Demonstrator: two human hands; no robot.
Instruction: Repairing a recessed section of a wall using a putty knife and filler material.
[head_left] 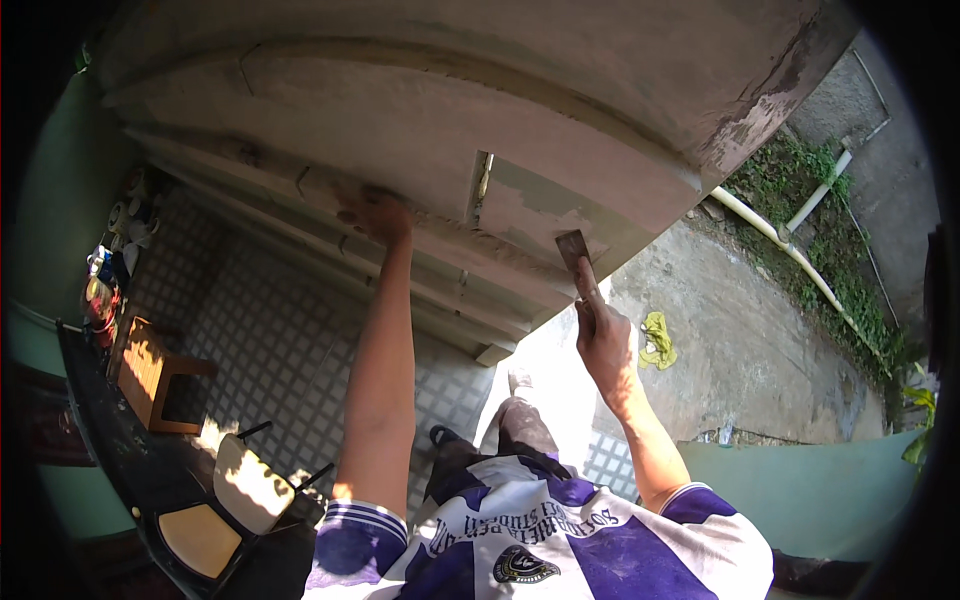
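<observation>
My right hand (606, 345) is closed around the handle of a putty knife (573, 246), its index finger stretched along toward the blade. The blade is against or very near a lighter smoothed patch (530, 205) on the plastered wall (400, 110); I cannot tell whether it touches. To the left, my left hand (382, 215) lies in shadow on a ledge of the wall, fingers spread and nothing visible in them. Between the hands, a narrow upright slot (481, 188) opens in the plaster beside the patch.
Below the ledges stretches a checkered tile floor (290, 320). A wooden stool (150, 375) and a chair (250, 485) stand at left. A yellow-green cloth (657, 340) lies on the concrete ground at right, where a white pipe (765, 230) runs past plants and a green low wall (800, 490).
</observation>
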